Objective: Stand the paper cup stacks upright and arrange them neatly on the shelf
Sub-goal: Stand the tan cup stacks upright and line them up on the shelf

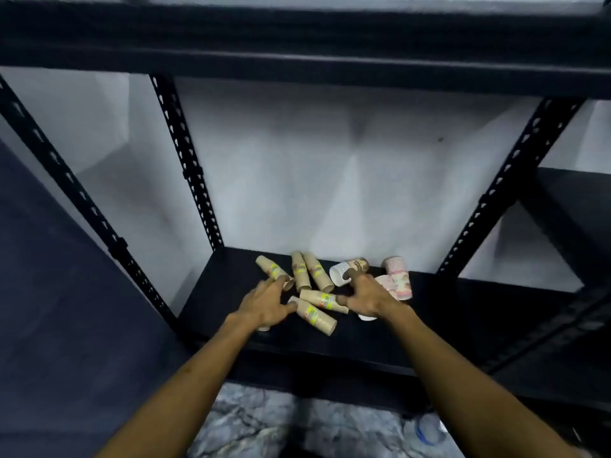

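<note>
Several paper cup stacks lie toppled on the black shelf (446, 312). Brown stacks with yellow-green print lie at the left (272, 269), middle (315, 274) and front (317, 314). A white and brown stack (347, 269) and pink printed stacks (398, 276) lie at the right. My left hand (266, 304) hovers over the left brown stacks, fingers spread, its thumb touching the front stack. My right hand (365, 295) rests over the cups at the right with fingers spread, a fingertip at the white stack's mouth. A white cup rim (367, 317) peeks from under it.
Black perforated uprights (185, 160) frame the shelf, with a dark upper shelf beam (297, 64) overhead and a white wall behind. A dark panel (66, 309) stands at the left. Another black shelf (575, 206) sits at the right. Marbled floor shows below.
</note>
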`<state>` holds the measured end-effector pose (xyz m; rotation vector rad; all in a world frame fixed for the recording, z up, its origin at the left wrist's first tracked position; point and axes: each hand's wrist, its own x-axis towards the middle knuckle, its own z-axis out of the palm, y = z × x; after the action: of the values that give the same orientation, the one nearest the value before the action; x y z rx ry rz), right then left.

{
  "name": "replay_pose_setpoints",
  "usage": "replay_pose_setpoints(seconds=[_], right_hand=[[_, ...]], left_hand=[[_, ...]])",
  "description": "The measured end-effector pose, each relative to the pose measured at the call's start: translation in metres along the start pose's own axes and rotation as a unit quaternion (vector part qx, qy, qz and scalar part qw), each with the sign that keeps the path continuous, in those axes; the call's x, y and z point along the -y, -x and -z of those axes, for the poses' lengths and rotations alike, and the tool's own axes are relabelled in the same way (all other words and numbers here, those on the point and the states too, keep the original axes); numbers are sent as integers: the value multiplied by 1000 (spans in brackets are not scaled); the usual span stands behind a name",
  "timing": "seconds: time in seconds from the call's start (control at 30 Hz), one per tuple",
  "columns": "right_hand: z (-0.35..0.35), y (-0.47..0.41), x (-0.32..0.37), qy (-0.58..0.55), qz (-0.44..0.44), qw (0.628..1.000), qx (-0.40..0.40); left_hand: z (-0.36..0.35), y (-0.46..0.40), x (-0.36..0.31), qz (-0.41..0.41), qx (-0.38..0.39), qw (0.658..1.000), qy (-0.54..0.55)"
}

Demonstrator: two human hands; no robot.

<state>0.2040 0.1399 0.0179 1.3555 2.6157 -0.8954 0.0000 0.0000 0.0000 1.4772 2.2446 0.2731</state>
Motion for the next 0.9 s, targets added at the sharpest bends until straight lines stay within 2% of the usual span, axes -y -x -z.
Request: replay_pose_setpoints(seconds=[0.23,0.37,0.53,0.63,0.7,0.9], right_hand=[[-89,-63,-34,1,19,999,43],[-164,-92,-56,51,60,997,22],[-236,-120,-82,123,135,969,-167],[-264,-139,-89,119,159,944,-263],[-279,-153,-89,89,168,938,-290],[-309,-166,-82,-3,186,911,-368]], left_hand=[[-93,-36,51,99,-3,993,58],[-154,-65,96,123,-85,988,31],[-221,-102,130,118,-230,965,51],[-245,-119,140,99,-346,927,103],[-256,-127,143,87,-398,904,133],[-271,-129,154,65,-439,887,130]])
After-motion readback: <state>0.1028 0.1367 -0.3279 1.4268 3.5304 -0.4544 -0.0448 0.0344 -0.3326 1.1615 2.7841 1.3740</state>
